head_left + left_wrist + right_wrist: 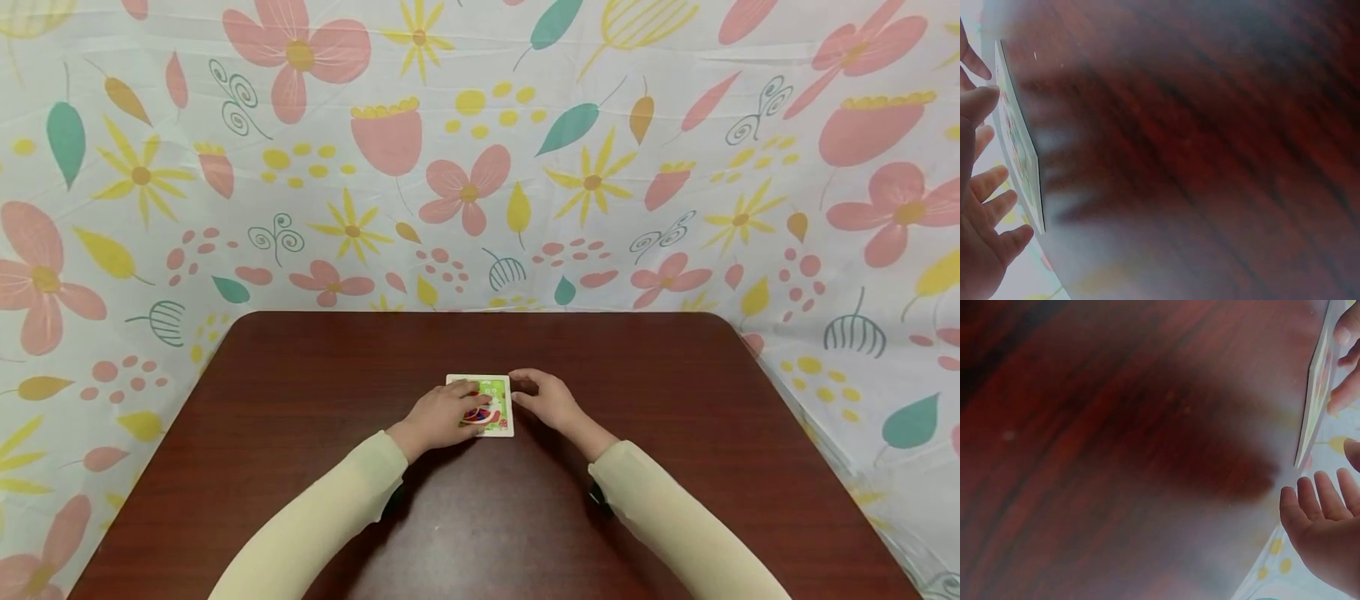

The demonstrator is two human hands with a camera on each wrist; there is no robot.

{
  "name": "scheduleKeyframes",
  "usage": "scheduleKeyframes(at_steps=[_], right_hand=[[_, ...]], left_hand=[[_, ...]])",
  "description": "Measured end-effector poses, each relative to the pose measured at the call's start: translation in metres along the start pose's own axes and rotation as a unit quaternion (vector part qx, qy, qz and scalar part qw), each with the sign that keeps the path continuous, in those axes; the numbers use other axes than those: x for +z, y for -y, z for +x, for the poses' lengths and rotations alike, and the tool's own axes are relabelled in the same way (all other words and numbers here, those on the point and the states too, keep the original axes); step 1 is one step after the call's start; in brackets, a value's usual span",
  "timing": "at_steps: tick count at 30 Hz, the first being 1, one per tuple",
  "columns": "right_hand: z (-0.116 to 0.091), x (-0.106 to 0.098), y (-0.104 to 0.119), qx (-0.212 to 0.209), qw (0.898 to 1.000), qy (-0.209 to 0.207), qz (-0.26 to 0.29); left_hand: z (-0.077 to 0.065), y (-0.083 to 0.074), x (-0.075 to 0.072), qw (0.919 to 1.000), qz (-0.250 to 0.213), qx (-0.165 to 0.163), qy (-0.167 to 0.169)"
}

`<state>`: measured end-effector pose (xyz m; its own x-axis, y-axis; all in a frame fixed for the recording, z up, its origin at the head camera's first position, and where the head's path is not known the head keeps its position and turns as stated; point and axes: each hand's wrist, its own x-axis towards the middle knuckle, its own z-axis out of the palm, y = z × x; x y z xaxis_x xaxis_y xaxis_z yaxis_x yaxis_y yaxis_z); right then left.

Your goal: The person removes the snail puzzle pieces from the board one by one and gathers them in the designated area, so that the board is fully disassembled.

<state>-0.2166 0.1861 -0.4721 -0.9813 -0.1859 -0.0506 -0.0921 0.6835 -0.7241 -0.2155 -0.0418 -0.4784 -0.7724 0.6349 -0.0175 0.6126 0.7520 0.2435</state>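
Observation:
A small, flat square picture board (501,398) with a white border and a green printed scene with red and blue parts lies on the table. My left hand (441,417) reaches over its left half, fingers spread and hiding part of the picture. In the left wrist view, those fingers stretch over the thin board (1022,153). Beside the right edge, my right hand (551,402) is held with bent, relaxed fingers, its fingertips close to the top right corner and edge. The right wrist view shows this hand (1325,540) with nothing in its fingers, near the board's end.
The dark reddish-brown wooden table (480,517) has rounded far corners. Behind and beside it hangs a white cloth (480,275) printed with pink, yellow and green flowers and leaves. Cream sleeves (330,508) cover both forearms.

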Motion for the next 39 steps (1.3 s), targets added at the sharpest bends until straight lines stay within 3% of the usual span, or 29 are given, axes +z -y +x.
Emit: scheduleKeyframes(at_steps=[9, 23, 31, 39], right_hand=[[0.011, 0.005, 0.0, -0.009, 1.0, 0.026, 0.002], [0.021, 0.008, 0.005, 0.006, 0.999, 0.045, -0.009], [0.03, 0.006, 0.006, -0.014, 0.997, 0.045, -0.069], [0.034, 0.005, 0.011, -0.052, 0.987, 0.06, -0.139]], left_hand=[[0.005, 0.001, 0.001, 0.9992, 0.033, 0.008, 0.021], [0.003, 0.001, -0.004, 0.9984, 0.029, 0.012, 0.047], [0.005, 0.004, 0.001, 0.9986, 0.019, 0.01, 0.048], [0.004, 0.002, 0.001, 0.9984, 0.011, 0.0, 0.056]])
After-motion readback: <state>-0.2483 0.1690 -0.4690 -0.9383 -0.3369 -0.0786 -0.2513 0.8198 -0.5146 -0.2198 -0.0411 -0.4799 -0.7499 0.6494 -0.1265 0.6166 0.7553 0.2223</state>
